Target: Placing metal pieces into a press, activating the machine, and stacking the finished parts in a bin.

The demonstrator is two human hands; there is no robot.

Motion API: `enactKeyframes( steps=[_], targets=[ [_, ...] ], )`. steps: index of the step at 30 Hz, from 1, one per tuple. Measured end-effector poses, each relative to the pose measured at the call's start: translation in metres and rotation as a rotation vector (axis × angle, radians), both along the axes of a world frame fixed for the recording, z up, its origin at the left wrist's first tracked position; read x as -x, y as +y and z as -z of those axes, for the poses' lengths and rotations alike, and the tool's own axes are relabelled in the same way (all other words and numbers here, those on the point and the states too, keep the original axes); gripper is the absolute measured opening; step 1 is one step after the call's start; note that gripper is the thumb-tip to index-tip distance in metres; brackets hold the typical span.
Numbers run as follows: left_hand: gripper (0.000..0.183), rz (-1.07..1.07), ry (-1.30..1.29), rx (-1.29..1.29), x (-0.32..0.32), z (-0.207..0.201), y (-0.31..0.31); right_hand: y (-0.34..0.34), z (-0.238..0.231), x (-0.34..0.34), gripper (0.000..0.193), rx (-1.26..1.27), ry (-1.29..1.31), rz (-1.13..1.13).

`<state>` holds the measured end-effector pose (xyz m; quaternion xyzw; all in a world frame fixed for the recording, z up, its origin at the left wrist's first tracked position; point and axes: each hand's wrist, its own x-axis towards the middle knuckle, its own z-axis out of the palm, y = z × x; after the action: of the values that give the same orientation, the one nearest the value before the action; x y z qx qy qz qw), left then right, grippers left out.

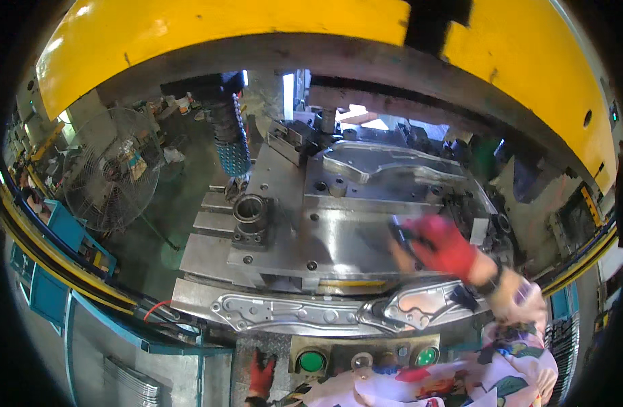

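Observation:
My right hand, in a red glove, reaches over the flat steel die plate of a press. It is blurred by motion; its fingers look closed around a small dark thing that I cannot make out. My left hand, also gloved in red, is low beside the control box with green buttons, its fingers apart and holding nothing. Between my hands and the die, a long stamped metal part lies on the front ledge. A second shaped metal piece overlaps its right end, below my right forearm.
A shaped metal panel sits at the back of the die. The yellow press frame spans overhead. A round guide bushing stands at the die's left, below a studded post. A large fan stands farther left.

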<state>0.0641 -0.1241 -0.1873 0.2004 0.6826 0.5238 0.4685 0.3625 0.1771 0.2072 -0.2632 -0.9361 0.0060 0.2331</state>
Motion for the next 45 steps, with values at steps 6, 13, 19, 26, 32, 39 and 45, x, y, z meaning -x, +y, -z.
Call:
enactKeyframes(
  steps=[6,13,19,26,32,39,45],
  targets=[
    [0.084,0.665,0.271,0.019,-0.032,0.053,0.001,-0.136,0.015,-0.155,0.031,0.796,-0.444,0.663],
    [0.081,0.579,0.094,0.027,-0.049,0.005,0.025,-0.233,0.329,-0.346,0.058,1.033,-0.290,0.638],
    [0.073,0.597,0.154,0.051,-0.050,-0.009,0.027,-0.230,0.365,-0.284,0.063,1.192,-0.195,0.682],
    [0.100,0.561,0.280,0.250,-0.049,0.018,0.023,-0.232,0.381,-0.292,0.054,1.258,-0.023,0.888],
    [0.097,0.498,0.189,0.196,-0.051,0.000,0.022,-0.218,0.284,-0.240,0.052,1.195,-0.064,0.845],
    [0.069,0.506,0.381,0.160,-0.059,-0.017,0.033,-0.217,0.344,-0.276,0.059,1.235,-0.316,0.938],
    [0.085,0.524,0.399,0.214,-0.048,0.016,0.019,-0.217,0.372,-0.284,0.052,1.096,-0.213,0.672]
  ],
)
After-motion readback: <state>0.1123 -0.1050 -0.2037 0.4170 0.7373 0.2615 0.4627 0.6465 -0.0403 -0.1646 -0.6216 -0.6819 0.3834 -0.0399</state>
